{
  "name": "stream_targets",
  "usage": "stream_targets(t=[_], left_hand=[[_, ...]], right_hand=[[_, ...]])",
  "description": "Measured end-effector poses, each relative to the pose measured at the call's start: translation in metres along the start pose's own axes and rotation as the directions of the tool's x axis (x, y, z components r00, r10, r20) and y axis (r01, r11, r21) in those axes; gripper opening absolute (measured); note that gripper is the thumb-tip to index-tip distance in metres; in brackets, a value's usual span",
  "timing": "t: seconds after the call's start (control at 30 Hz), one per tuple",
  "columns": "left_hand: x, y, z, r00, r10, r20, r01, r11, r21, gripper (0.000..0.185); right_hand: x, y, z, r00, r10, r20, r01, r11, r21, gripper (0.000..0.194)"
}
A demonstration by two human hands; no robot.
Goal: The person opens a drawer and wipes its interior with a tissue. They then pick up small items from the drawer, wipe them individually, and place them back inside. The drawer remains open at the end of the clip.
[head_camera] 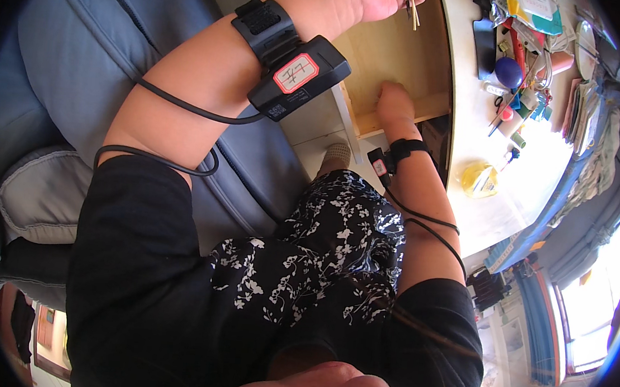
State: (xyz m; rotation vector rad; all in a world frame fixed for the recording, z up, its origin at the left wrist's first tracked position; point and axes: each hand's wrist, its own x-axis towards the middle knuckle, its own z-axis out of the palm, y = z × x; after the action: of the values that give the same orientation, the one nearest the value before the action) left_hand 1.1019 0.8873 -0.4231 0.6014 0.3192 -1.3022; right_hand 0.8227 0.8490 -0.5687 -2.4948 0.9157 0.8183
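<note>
At the top edge of the head view, my left hand [391, 0] is closed on thin straw-coloured sticks [414, 12] with something green beside them; part of the hand is cut off by the frame. Below it is an open wooden drawer [416, 55] under the white tabletop. My right hand [395, 96] is at the near part of this drawer, with its fingers curled and largely hidden, so its grip cannot be made out. Black straps with small devices and cables are on both forearms.
On the white tabletop [468, 134] stand a purple ball [508, 72], black-handled scissors [498, 101], a yellow clear container [479, 179], stacked papers [582, 115] and many small items. A grey-blue sofa [178, 76] is at the left. The drawer front [348, 112] sticks out between them.
</note>
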Motion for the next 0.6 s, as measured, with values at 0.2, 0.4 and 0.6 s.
stream_targets(t=[0.2, 0.4, 0.6], left_hand=[[0.005, -0.007, -0.007, 0.999, -0.049, 0.002, 0.049, 0.999, 0.014, 0.023], [0.008, -0.02, -0.009, 0.99, -0.138, -0.004, 0.138, 0.986, 0.089, 0.022], [0.013, -0.044, -0.02, 0.959, -0.28, -0.033, 0.277, 0.916, 0.291, 0.023]], right_hand=[[0.004, 0.007, 0.002, 0.988, -0.011, -0.157, 0.008, 1.0, -0.018, 0.011], [-0.021, 0.008, -0.053, 0.969, 0.198, -0.146, -0.127, 0.91, 0.394, 0.014], [-0.073, -0.034, -0.128, 0.934, 0.287, -0.212, 0.059, 0.461, 0.885, 0.016]])
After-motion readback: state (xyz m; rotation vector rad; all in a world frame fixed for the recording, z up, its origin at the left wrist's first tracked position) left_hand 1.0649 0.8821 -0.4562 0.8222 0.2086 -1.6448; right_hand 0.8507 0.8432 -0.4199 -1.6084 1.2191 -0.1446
